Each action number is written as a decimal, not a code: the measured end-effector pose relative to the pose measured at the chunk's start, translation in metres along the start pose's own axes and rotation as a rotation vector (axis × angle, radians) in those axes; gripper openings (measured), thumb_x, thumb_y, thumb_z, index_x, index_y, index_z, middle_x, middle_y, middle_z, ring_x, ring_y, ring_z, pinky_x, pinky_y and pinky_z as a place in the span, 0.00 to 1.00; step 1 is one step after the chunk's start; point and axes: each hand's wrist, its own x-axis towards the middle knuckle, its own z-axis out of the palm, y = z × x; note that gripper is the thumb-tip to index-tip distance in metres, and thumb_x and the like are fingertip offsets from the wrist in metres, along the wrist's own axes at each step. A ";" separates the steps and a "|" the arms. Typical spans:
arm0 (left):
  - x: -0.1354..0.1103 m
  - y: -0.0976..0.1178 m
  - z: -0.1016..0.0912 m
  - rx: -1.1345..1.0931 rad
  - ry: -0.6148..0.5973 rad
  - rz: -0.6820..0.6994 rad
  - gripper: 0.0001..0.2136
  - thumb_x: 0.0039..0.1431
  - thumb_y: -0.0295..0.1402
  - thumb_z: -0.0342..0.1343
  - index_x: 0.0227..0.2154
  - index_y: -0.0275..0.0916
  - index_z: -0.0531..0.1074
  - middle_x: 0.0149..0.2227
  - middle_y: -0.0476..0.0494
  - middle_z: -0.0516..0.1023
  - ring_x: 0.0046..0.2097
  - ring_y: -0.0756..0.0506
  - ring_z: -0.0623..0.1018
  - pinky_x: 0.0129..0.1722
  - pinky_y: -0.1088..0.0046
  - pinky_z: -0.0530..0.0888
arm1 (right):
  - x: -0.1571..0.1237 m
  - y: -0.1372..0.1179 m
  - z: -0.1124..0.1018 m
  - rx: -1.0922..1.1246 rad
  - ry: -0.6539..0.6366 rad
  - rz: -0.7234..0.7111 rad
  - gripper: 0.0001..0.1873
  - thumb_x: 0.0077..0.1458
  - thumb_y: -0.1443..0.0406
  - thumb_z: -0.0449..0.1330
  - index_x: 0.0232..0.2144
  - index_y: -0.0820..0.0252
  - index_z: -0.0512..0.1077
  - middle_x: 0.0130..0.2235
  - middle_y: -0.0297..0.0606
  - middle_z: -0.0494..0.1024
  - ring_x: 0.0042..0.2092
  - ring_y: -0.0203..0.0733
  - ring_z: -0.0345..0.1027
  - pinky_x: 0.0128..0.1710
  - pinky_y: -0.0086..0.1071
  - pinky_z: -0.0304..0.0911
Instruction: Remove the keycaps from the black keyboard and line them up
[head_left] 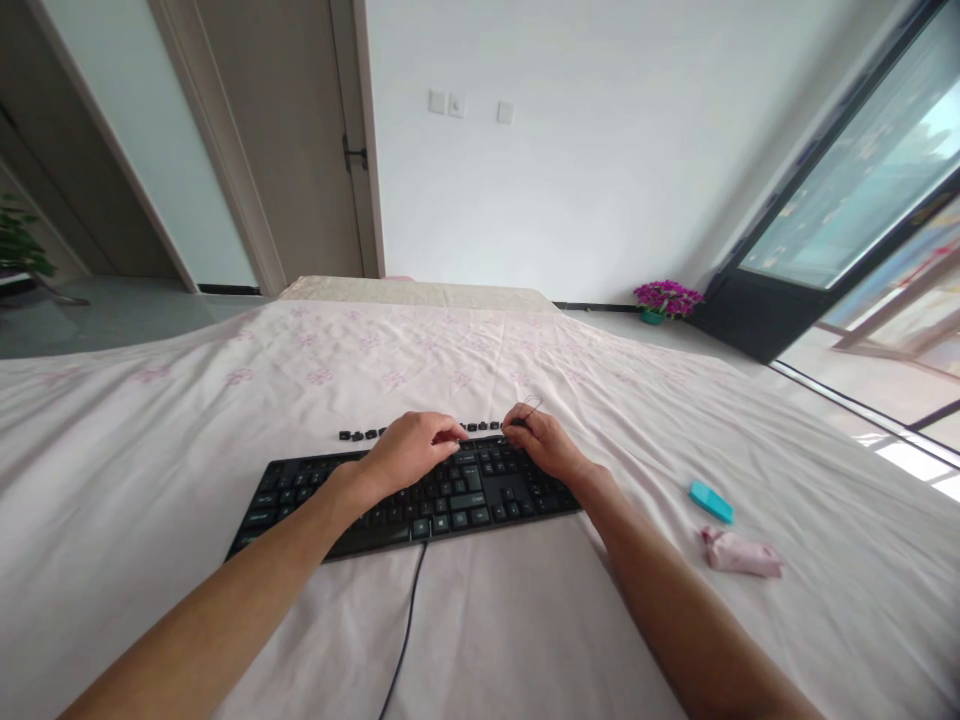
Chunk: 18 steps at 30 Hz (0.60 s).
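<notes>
A black keyboard (469,500) lies on the bed, its cable leading toward me. Over its far middle part is my left hand (414,450), thumb and forefinger slightly apart near the far edge, holding nothing that I can see. My right hand (546,440) is closed at the far right part of the keyboard. Thin wire loops of what looks like a wire keycap puller (534,402) stick up from its fingers; the fingers hide the rest. Loose black keycaps (358,435) lie in a row just beyond the keyboard, partly covered by my left hand.
A turquoise flat object (711,502) and a crumpled pink cloth item (741,554) lie on the bedsheet (525,620) to the right. The black cable (409,620) runs toward me. Beyond the bed stand a door (285,140), a white wall and pink flowers (666,298).
</notes>
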 end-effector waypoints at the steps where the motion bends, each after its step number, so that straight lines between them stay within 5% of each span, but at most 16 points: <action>1: 0.006 0.002 0.005 0.023 -0.007 0.013 0.10 0.54 0.31 0.53 0.37 0.44 0.78 0.37 0.50 0.81 0.39 0.47 0.78 0.39 0.75 0.71 | -0.002 0.003 0.001 0.026 0.014 0.031 0.06 0.59 0.63 0.52 0.33 0.58 0.67 0.27 0.32 0.70 0.28 0.36 0.66 0.32 0.31 0.64; 8: 0.045 0.009 0.045 0.156 -0.014 0.015 0.14 0.51 0.36 0.59 0.42 0.45 0.76 0.38 0.47 0.79 0.38 0.46 0.77 0.37 0.74 0.70 | -0.004 0.005 0.005 -0.021 0.069 -0.059 0.06 0.59 0.64 0.53 0.34 0.58 0.68 0.32 0.35 0.72 0.34 0.38 0.67 0.38 0.33 0.64; 13: 0.056 0.011 0.075 0.209 0.083 0.009 0.13 0.54 0.45 0.55 0.29 0.41 0.77 0.30 0.43 0.76 0.35 0.43 0.77 0.32 0.72 0.68 | -0.006 -0.002 0.006 -0.105 0.102 -0.162 0.07 0.60 0.65 0.51 0.33 0.57 0.68 0.34 0.37 0.72 0.39 0.40 0.67 0.44 0.35 0.63; 18: 0.057 0.010 0.083 0.133 0.134 0.021 0.14 0.54 0.45 0.56 0.26 0.39 0.75 0.27 0.43 0.75 0.32 0.44 0.76 0.31 0.71 0.67 | -0.011 -0.004 0.007 -0.147 0.123 -0.166 0.07 0.60 0.65 0.50 0.34 0.57 0.68 0.34 0.39 0.72 0.39 0.41 0.67 0.43 0.36 0.64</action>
